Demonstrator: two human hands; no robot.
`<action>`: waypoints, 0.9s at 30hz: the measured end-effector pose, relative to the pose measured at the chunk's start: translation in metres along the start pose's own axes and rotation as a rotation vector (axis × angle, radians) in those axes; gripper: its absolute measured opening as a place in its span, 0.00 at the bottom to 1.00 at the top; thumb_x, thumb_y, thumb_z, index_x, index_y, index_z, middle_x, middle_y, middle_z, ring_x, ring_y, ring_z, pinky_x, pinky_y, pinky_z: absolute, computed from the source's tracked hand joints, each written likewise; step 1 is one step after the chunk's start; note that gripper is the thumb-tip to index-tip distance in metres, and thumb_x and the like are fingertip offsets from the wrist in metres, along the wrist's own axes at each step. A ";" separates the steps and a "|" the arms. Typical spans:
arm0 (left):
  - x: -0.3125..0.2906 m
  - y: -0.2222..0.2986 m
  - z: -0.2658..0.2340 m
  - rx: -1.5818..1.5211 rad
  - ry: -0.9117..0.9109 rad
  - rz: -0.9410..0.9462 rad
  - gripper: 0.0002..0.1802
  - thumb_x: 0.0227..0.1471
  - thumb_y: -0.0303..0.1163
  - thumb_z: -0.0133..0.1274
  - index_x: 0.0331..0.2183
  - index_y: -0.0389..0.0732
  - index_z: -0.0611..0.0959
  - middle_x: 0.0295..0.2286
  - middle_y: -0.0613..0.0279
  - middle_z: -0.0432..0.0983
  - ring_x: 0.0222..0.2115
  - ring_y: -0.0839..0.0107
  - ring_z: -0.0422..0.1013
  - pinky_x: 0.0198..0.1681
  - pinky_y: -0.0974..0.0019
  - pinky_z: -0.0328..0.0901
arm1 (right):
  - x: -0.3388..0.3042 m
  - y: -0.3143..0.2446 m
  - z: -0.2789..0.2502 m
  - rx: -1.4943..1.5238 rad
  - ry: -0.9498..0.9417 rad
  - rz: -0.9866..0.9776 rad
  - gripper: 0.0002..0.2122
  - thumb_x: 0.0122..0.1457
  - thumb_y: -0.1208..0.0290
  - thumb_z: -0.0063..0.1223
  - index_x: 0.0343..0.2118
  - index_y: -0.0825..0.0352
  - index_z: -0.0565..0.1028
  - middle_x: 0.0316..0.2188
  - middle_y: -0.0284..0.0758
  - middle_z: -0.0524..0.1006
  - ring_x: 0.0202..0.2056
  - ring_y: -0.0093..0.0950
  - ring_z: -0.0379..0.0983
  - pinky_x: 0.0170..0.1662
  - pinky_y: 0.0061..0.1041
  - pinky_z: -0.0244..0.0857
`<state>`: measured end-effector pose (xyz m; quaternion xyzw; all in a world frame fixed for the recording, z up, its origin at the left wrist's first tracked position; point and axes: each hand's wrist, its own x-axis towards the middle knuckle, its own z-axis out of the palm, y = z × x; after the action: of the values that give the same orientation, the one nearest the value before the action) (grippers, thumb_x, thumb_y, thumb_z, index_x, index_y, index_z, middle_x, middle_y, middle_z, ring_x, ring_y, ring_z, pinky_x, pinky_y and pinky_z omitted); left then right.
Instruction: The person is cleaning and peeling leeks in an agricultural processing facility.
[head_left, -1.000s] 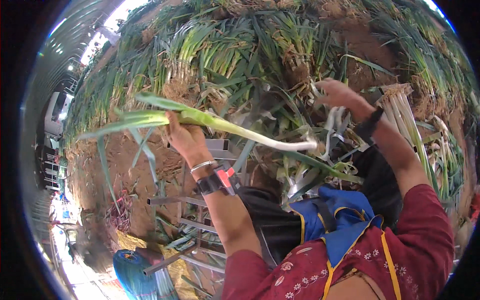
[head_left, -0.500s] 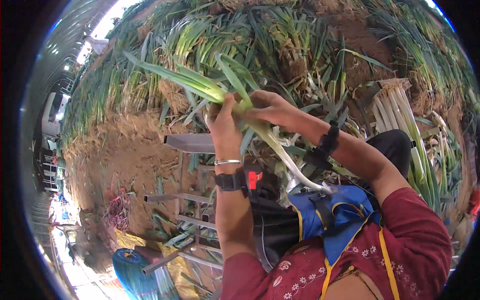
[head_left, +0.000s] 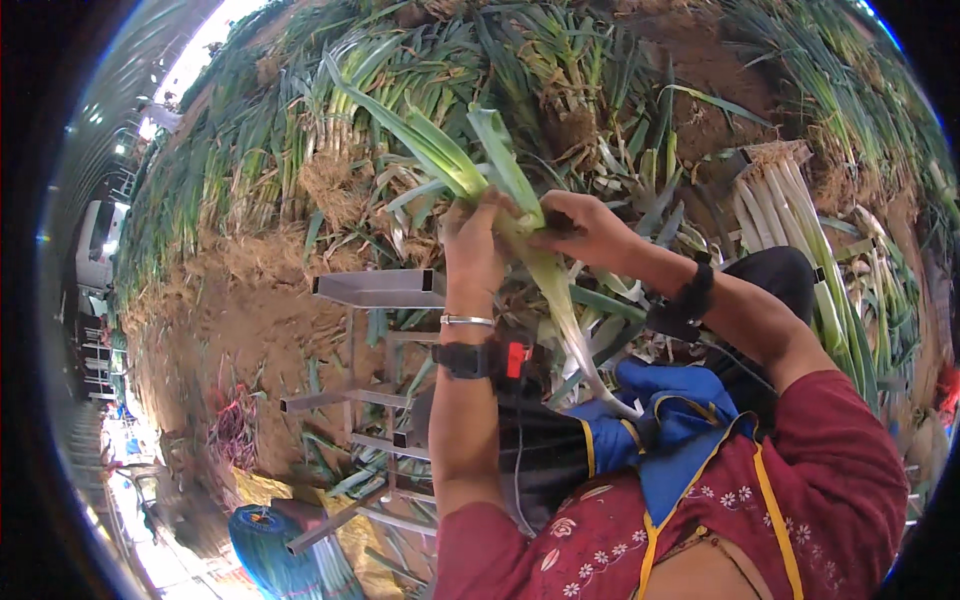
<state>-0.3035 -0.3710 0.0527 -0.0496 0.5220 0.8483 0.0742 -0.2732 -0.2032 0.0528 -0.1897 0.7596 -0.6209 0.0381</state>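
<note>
A: What a clasp from the bare left hand (head_left: 472,245)! Its fingers are wrapped around the long green-and-white leek (head_left: 552,278), right where the leaves split.

B: And the bare right hand (head_left: 592,232)?

A: Just beside the left one, fingers curled up against that same split. Blur there, so I cannot tell whether they're pinching or merely touching.

B: How does the leek lie?

A: On a slant! Green leaves spread beyond both hands, away from the body; the white stalk slopes back between the forearms, its tip over the blue cloth apron with yellow edging (head_left: 680,388).

B: Around the left hand?

A: Just nearer the body and leftward, a grey rectangular metal frame (head_left: 375,288). Below the hand, a thin silver metal bangle (head_left: 467,320) circles the wrist.

B: Over to the right hand's side!

A: Well to its right, a bundle of long white-stalked leeks (head_left: 785,212), roots pointing away from the person. And beyond both hands, heaped rows of dark green leafy leeks (head_left: 400,95) cover the brown earth (head_left: 270,305)!
</note>
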 end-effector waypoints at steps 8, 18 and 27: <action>-0.006 -0.004 0.026 -0.079 -0.104 -0.076 0.09 0.52 0.33 0.53 0.33 0.38 0.76 0.23 0.63 0.72 0.24 0.71 0.69 0.27 0.69 0.65 | -0.030 0.000 -0.031 0.080 -0.030 0.075 0.11 0.53 0.77 0.55 0.39 0.70 0.70 0.31 0.25 0.72 0.35 0.12 0.65 0.38 0.17 0.62; -0.004 0.001 0.017 -0.239 -0.058 -0.075 0.06 0.54 0.28 0.49 0.35 0.39 0.73 0.23 0.63 0.69 0.23 0.72 0.66 0.27 0.64 0.64 | -0.066 -0.024 -0.040 0.330 -0.093 0.156 0.17 0.53 0.75 0.57 0.45 0.71 0.69 0.38 0.29 0.74 0.41 0.16 0.66 0.47 0.20 0.60; -0.004 0.015 0.011 -0.437 -0.097 -0.012 0.10 0.55 0.30 0.49 0.38 0.37 0.72 0.22 0.65 0.66 0.22 0.73 0.63 0.27 0.64 0.62 | -0.084 -0.026 -0.035 0.606 -0.046 0.256 0.18 0.54 0.74 0.55 0.48 0.67 0.67 0.39 0.28 0.73 0.41 0.18 0.68 0.46 0.21 0.62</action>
<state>-0.3021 -0.3682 0.0709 -0.0268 0.3213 0.9422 0.0915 -0.1997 -0.1466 0.0705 -0.0870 0.5567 -0.8045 0.1877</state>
